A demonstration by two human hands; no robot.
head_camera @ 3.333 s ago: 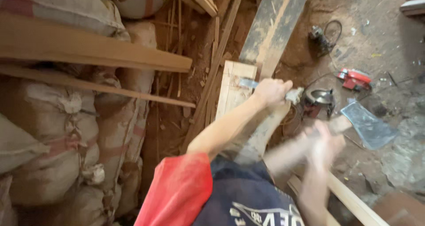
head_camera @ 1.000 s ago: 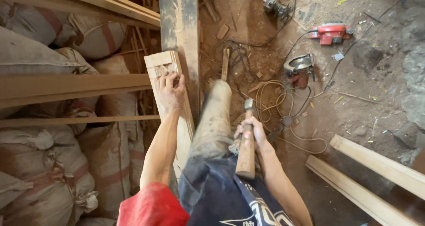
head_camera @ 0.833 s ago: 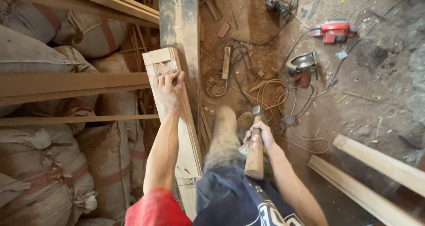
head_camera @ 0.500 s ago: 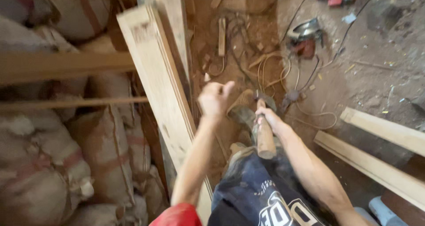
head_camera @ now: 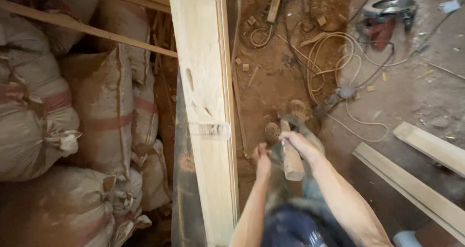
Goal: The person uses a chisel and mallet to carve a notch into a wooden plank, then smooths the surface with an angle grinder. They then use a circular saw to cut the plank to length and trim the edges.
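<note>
Down low, the right hand (head_camera: 290, 139) has its fingers wrapped round the wooden handle of a hammer (head_camera: 291, 156), the handle running roughly six to twelve o'clock with the head end up by the person's dusty shoes (head_camera: 286, 123). The head itself is blurred, so I cannot tell its shape. Just beside it, at about nine o'clock, the left hand (head_camera: 262, 161) hangs free with its fingers loosely curled, holding nothing.

The long pale plank (head_camera: 206, 97) stands further out at nine o'clock from both hands, apart from them, its long axis also running six to twelve, so the left hand is the nearer of the two to it. Beyond the plank, stacked sacks (head_camera: 97, 116) fill the left side. Further off, at one to two o'clock on the dirt floor (head_camera: 426, 87), lie coiled cables (head_camera: 334, 68) and a circular saw (head_camera: 387, 14); two boards (head_camera: 416, 179) rest at three o'clock.
</note>
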